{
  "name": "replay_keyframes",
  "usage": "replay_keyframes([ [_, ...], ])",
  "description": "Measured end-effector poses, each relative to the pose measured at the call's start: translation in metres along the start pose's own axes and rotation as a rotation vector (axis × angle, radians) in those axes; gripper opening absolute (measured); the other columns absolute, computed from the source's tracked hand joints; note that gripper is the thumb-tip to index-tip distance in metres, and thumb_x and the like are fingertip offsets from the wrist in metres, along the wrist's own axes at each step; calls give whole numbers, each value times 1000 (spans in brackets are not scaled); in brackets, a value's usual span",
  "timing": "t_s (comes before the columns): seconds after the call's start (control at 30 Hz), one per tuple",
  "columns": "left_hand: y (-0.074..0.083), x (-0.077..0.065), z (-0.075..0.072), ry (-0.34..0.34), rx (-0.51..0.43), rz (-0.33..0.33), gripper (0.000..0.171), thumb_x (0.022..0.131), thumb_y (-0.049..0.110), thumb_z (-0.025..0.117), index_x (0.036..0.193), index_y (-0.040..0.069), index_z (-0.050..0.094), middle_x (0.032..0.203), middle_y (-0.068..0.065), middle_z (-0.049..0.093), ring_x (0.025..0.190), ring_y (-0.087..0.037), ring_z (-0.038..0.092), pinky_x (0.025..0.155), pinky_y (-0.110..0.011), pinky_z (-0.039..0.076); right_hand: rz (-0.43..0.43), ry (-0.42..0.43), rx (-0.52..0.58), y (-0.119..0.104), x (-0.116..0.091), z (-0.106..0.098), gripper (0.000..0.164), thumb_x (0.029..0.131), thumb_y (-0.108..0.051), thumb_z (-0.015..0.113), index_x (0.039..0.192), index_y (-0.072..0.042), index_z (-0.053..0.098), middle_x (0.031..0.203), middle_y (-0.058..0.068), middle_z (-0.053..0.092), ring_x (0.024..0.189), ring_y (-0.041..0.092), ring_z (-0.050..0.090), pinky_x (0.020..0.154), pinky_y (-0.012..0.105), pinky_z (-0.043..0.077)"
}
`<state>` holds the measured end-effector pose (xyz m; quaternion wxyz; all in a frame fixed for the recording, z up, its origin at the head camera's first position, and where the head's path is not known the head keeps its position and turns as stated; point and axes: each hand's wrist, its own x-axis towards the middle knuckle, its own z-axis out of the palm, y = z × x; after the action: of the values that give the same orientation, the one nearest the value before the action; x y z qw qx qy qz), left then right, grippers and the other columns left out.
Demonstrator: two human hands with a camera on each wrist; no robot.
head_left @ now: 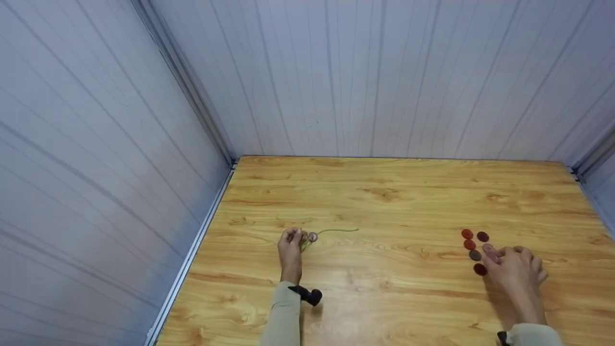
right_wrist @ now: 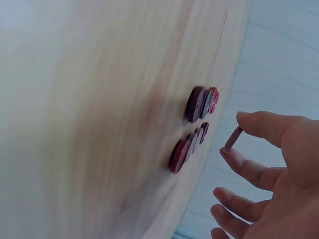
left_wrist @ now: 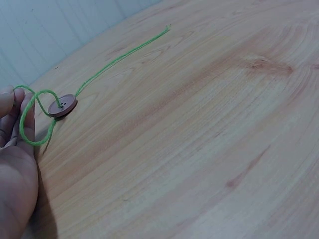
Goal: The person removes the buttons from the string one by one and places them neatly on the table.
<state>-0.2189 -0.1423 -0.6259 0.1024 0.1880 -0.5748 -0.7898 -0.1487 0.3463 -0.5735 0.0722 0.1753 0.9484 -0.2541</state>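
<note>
My left hand (head_left: 290,247) pinches a green string (left_wrist: 122,56) at the left of the table. A brown button (left_wrist: 63,105) is threaded on this string, just beyond the fingertips. The string loops near the fingers, and its free end lies off to the right across the wood. Over at the right, my right hand (head_left: 519,271) holds a small brownish button (right_wrist: 233,139) edge-on between thumb and index finger, raised above the table. The other fingers of that hand are spread apart. Two rows of loose buttons, among them a dark purple button (right_wrist: 196,104) and a red button (right_wrist: 179,156), lie beside it.
The wood-grain table (head_left: 384,202) is bounded by a pale panelled wall (head_left: 355,86) at the back and another side wall (head_left: 96,158) at the left. More loose buttons, such as an orange-red button (head_left: 467,234), lie at the right.
</note>
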Motion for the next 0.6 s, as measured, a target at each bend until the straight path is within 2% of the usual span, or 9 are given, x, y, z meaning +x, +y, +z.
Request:
replay_keyframes([
  [0.37, -6, 4, 0, -8, -17, 22, 16, 95, 13, 59, 101, -2, 56, 96, -13, 64, 90, -24, 64, 86, -34, 56, 92, -98, 3, 28, -17, -3, 68, 89, -59, 55, 115, 4, 52, 138, 44, 13, 124, 65, 7, 93, 75, 12],
  [0.6, -6, 5, 0, 0, -17, 14, 16, 95, 12, 59, 102, -2, 56, 96, -13, 64, 90, -21, 64, 87, -35, 56, 117, -164, -14, 33, -21, 0, 58, 93, -53, 52, 111, 2, 52, 132, 43, 17, 120, 65, 10, 90, 74, 13],
])
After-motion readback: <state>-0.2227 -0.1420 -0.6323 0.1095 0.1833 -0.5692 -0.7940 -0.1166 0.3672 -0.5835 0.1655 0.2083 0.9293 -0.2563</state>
